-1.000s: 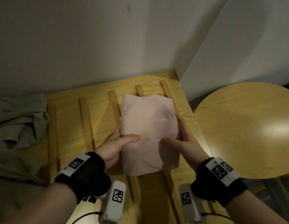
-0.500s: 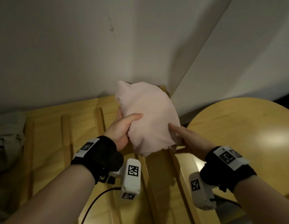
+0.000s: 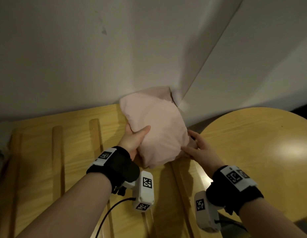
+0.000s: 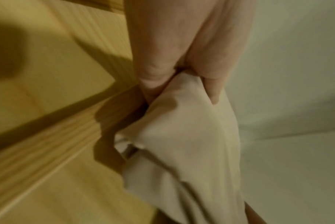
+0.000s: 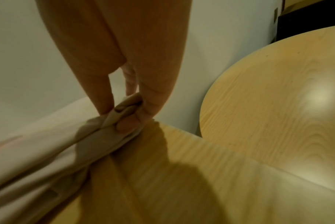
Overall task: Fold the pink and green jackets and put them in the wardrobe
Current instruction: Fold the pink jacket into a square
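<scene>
Pink jacket (image 3: pixel 156 129), soft folded bundle

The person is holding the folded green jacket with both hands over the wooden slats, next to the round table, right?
Not quite: the jacket is pink, not green. The head view shows the folded pink jacket held by the left hand and right hand over the wooden slats, beside the round table.

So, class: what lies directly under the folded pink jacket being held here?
Under the pink jacket show the slatted wooden surface and its shadow; both hands' fingers beneath the bundle are covered.
</scene>
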The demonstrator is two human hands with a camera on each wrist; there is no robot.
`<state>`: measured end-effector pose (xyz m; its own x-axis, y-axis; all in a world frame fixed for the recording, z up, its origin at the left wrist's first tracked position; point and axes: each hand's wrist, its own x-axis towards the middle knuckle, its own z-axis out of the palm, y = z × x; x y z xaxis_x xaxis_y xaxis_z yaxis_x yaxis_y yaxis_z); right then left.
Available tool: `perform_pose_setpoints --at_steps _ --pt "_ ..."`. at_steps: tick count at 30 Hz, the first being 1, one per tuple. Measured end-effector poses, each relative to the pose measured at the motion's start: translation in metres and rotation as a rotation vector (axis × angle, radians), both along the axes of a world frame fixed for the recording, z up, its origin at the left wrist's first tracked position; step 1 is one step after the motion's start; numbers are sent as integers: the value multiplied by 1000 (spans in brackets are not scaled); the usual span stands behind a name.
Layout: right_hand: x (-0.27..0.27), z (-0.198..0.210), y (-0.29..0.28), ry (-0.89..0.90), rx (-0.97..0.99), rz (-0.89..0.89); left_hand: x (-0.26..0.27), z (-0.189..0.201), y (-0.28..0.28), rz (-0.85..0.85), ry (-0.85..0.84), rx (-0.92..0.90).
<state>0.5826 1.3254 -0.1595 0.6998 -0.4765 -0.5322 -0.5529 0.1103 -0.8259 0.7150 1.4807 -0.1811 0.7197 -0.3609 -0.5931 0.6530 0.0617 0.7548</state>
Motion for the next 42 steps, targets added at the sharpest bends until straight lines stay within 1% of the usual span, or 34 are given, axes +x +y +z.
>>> perform_pose_setpoints --at_steps 2,6,8,9,10,11,12,14,15,16,17,18,22,26,28,31,33,35,36,38,40,42 --pt "-8 -5 -2 13 38 4 -1 -5 -2 0 -55 115" --pt "-23 -7 -5 -38 84 52 -6 -1 0 -18 -158 235" --pt "-27 -7 -3 -53 18 71 -15 7 4 -71 -322 346" --pt "-28 -7 -2 -58 -40 77 -21 12 8 -106 -463 420" --pt "-28 -8 -2 -62 -100 85 -28 16 11 -159 -641 507" --pt "-27 -9 -1 -62 -154 92 -35 20 13 -244 -826 595" --pt "-27 -9 0 -61 -195 95 -42 22 12 -367 -982 666" --pt "-24 -10 1 -67 -232 92 -53 25 8 -696 -1205 774" --pt "-23 -10 1 -73 -235 94 -58 23 5 -832 -1299 827" --pt "-22 -11 1 -72 -239 98 -62 21 2 -915 -1370 868" --pt "-21 -11 1 -66 -248 101 -63 18 0 -948 -1401 893" --pt "-20 -12 0 -56 -261 97 -64 17 -2 -945 -1406 898" --pt "-16 -17 -4 -35 -345 83 -60 18 -9 -902 -1381 844" --pt "-4 -21 -5 7 -535 125 -57 20 -9 -874 -1311 732" --pt "5 -23 -5 52 -615 149 -58 19 -4 -908 -1305 709" --pt "16 -26 -3 165 -735 186 -63 12 -2 -977 -1343 765" --pt "20 -27 -1 241 -790 180 -65 13 -4 -998 -1338 824" --pt "20 -30 -1 260 -792 179 -66 16 -7 -1038 -1344 863" --pt "18 -32 -1 241 -775 184 -65 17 -9 -1067 -1349 875" --pt "11 -33 -2 136 -679 203 -65 17 -10 -1125 -1367 913" --pt "2 -29 -3 9 -534 231 -66 11 -11 -1183 -1366 954" --pt "-7 -26 -6 -36 -479 280 -66 10 -12 -1191 -1351 952"
